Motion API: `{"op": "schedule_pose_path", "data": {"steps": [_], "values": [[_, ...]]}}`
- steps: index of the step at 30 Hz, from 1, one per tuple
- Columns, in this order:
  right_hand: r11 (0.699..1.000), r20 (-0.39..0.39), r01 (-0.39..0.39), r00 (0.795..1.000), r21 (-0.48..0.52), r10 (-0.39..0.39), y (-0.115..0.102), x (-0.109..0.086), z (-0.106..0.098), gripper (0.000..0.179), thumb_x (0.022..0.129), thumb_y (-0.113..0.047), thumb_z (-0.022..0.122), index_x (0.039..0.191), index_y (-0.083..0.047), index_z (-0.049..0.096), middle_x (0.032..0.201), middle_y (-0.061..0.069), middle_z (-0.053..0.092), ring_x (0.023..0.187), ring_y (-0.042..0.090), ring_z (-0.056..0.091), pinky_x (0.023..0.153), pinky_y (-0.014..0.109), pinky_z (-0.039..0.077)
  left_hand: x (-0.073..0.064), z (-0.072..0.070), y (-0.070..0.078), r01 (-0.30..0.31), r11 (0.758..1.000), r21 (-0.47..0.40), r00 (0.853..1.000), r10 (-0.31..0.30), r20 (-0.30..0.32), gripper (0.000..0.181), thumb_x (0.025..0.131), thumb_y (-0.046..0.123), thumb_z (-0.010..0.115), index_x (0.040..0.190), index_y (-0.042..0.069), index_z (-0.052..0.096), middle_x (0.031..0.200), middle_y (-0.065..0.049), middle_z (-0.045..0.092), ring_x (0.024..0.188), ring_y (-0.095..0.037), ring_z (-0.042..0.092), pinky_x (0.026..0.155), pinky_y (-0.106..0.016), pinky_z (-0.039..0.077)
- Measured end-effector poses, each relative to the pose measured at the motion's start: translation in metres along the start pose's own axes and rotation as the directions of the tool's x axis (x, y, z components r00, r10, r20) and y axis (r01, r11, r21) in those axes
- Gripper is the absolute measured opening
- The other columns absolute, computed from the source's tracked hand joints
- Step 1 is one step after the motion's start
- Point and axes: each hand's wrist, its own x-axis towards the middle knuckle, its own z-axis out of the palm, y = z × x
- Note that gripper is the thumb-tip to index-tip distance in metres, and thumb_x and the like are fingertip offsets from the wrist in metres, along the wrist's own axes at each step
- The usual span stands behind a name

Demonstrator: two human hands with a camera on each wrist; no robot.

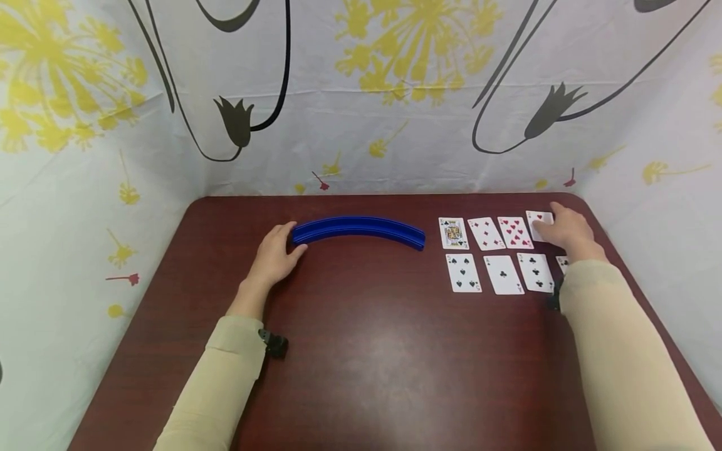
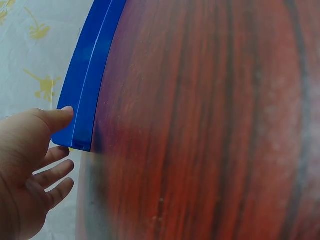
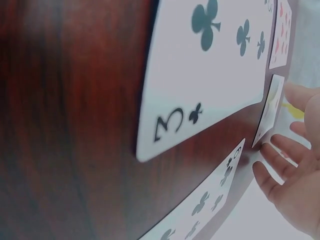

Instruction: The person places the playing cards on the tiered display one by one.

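My left hand (image 1: 273, 254) pinches the left end of a curved blue card holder (image 1: 361, 227). In the left wrist view the thumb rests on the holder's end, with the other fingers loosely bent beside it. At the far right of the table my right hand (image 1: 571, 230) reaches over a heart playing card (image 1: 536, 220), whose right part it covers. Its fingers are spread at the card's edge in the right wrist view. Close by lie a three of clubs (image 3: 210, 70) and a six of clubs (image 3: 200, 205), both face up.
More face-up cards lie in two rows left of my right hand, among them a king (image 1: 454, 233), an ace of clubs (image 1: 504, 274) and a five of spades (image 1: 464, 272). Patterned white cloth (image 1: 366, 138) stands behind the dark red table (image 1: 361, 351) and along both sides.
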Motion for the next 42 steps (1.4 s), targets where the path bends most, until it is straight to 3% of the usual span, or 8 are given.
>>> {"op": "schedule_pose_path", "data": {"steps": [14, 25, 29, 36, 42], "values": [[1.000, -0.005, 0.026, 1.000, -0.007, -0.026, 0.005, 0.010, 0.002, 0.083, 0.100, -0.045, 0.054, 0.159, 0.001, 0.018, 0.151, 0.040, 0.026, 0.133, 0.065, 0.023, 0.103, 0.078, 0.022, 0.001, 0.001, -0.001, 0.000, 1.000, 0.007, 1.000, 0.000, -0.008, 0.061, 0.102, 0.025, 0.064, 0.153, 0.002, 0.040, 0.146, -0.021, 0.048, 0.134, -0.038, 0.046, 0.111, -0.054, 0.037], [0.997, -0.094, 0.072, 0.993, 0.032, -0.069, 0.006, 0.014, 0.003, 0.060, 0.095, -0.011, 0.062, 0.146, 0.011, 0.038, 0.141, 0.045, 0.026, 0.132, 0.062, 0.024, 0.112, 0.070, 0.020, 0.000, 0.001, -0.001, 0.000, 1.000, 0.000, 1.000, 0.000, -0.005, 0.062, 0.102, 0.026, 0.064, 0.154, 0.003, 0.040, 0.148, -0.020, 0.047, 0.136, -0.038, 0.044, 0.112, -0.054, 0.037], [0.995, -0.141, 0.105, 0.985, 0.006, -0.103, 0.009, 0.015, 0.001, 0.049, 0.093, -0.006, 0.060, 0.135, 0.015, 0.046, 0.134, 0.045, 0.034, 0.130, 0.062, 0.027, 0.113, 0.067, 0.020, 0.002, 0.001, -0.002, 0.005, 1.000, 0.004, 1.000, -0.005, -0.005, 0.061, 0.102, 0.026, 0.064, 0.154, 0.003, 0.040, 0.149, -0.021, 0.046, 0.137, -0.038, 0.042, 0.113, -0.054, 0.035], [0.981, -0.164, 0.190, 0.967, -0.038, -0.193, 0.019, 0.014, -0.012, 0.033, 0.093, -0.004, 0.057, 0.118, 0.017, 0.058, 0.117, 0.043, 0.053, 0.114, 0.061, 0.044, 0.102, 0.068, 0.032, 0.002, 0.000, 0.000, 0.006, 1.000, -0.005, 1.000, -0.006, 0.007, 0.062, 0.102, 0.026, 0.063, 0.154, 0.003, 0.039, 0.150, -0.021, 0.045, 0.139, -0.039, 0.040, 0.114, -0.055, 0.034], [0.971, -0.181, 0.232, 0.954, -0.052, -0.237, 0.018, 0.006, -0.028, 0.031, 0.093, -0.006, 0.059, 0.115, 0.015, 0.059, 0.107, 0.041, 0.059, 0.097, 0.055, 0.054, 0.088, 0.066, 0.040, 0.002, 0.002, 0.000, -0.004, 1.000, -0.017, 1.000, 0.004, 0.010, 0.062, 0.102, 0.025, 0.063, 0.155, 0.003, 0.039, 0.151, -0.021, 0.044, 0.139, -0.040, 0.040, 0.113, -0.056, 0.035]]}}
